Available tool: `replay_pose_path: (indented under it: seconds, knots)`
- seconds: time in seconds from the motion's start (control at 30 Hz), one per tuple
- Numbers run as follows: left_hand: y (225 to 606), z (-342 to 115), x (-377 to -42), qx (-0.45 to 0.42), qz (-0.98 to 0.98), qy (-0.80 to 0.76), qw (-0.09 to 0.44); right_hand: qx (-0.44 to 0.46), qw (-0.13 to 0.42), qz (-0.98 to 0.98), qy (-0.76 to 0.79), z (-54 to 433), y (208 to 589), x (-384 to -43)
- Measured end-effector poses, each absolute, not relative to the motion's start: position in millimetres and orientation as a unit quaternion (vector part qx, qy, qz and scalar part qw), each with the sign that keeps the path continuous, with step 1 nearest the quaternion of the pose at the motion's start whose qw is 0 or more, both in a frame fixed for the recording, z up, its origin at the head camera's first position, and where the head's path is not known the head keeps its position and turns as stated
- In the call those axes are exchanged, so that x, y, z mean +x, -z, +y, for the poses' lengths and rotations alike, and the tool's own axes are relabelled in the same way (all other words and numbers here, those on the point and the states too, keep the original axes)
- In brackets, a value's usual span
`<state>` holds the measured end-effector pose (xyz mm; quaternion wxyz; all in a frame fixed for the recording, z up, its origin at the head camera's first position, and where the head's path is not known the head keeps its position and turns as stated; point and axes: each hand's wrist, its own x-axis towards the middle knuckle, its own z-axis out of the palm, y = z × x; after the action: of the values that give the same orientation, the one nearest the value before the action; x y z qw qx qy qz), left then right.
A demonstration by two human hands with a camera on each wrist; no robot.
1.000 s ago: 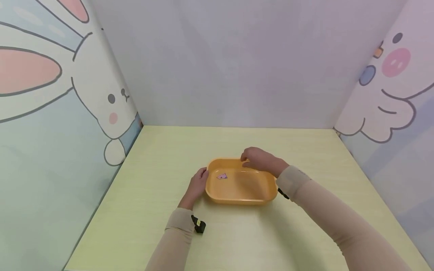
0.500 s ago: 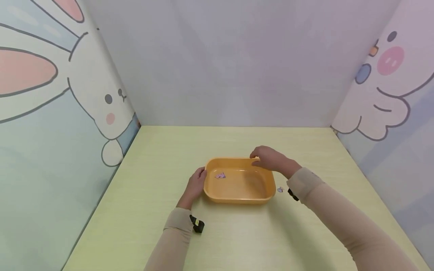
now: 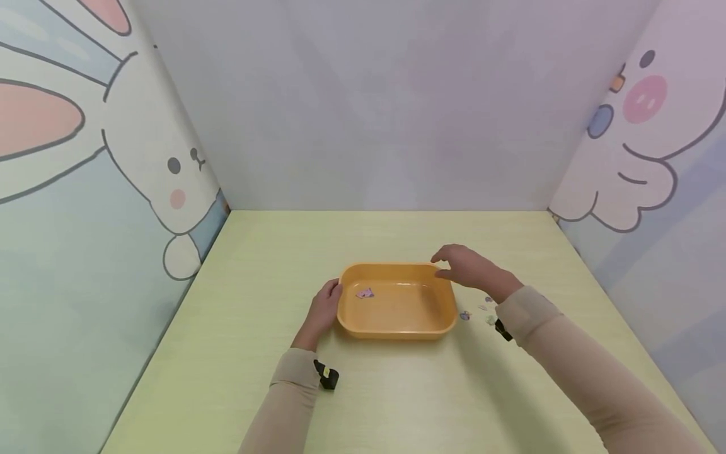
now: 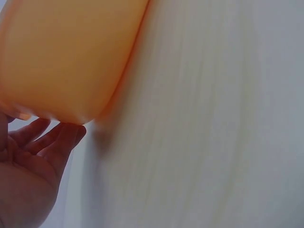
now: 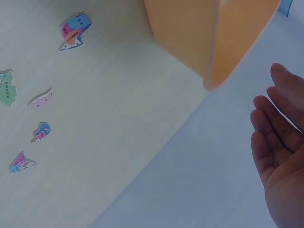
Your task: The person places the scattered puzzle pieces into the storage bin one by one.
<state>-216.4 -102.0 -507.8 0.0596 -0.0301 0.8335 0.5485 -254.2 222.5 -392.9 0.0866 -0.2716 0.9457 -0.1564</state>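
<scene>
A shallow orange plastic tray (image 3: 399, 315) with rounded corners stands on the table. My left hand (image 3: 325, 309) holds its left end, thumb at the rim and fingers against the outer wall, as the left wrist view shows of the fingers (image 4: 59, 142). One small pinkish, irregular flat piece (image 3: 365, 293) lies inside the tray, toward the left. My right hand (image 3: 467, 265) hovers at the back right corner with fingers loosely bent and nothing in them. In the right wrist view this hand (image 5: 285, 137) is apart from the tray wall (image 5: 185, 42).
Several small flat printed pieces, shaped like map puzzle pieces, lie right of the tray, among them a blue and pink one (image 5: 75, 31) and a green one (image 5: 7, 88). Walls with cartoon animals border the pale table (image 3: 272, 252) at the sides; a plain wall stands behind.
My right hand has moved right, from over the tray's back rim to its back right corner. Loose pieces have come into view beside the forearm. The left hand keeps its hold.
</scene>
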Motion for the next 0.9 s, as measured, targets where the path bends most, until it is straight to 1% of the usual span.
replay_pose_path:
  seconds: [0.17,0.5,0.9]
  knots:
    - [507.6,-101.9,-216.2,-0.033,0.833,-0.549,0.063,-0.249,0.089,0.951,0.160,232.3,393.6,-251.2]
    - [509.2,-102.2,-217.0,-0.028,0.836,-0.546,0.054,-0.237,0.077,0.956,0.158,259.9,402.1,-247.4]
    - [506.7,-101.7,-216.3,-0.033,0.832,-0.550,0.058,-0.222,0.075,0.959,0.159,288.7,407.8,-241.3]
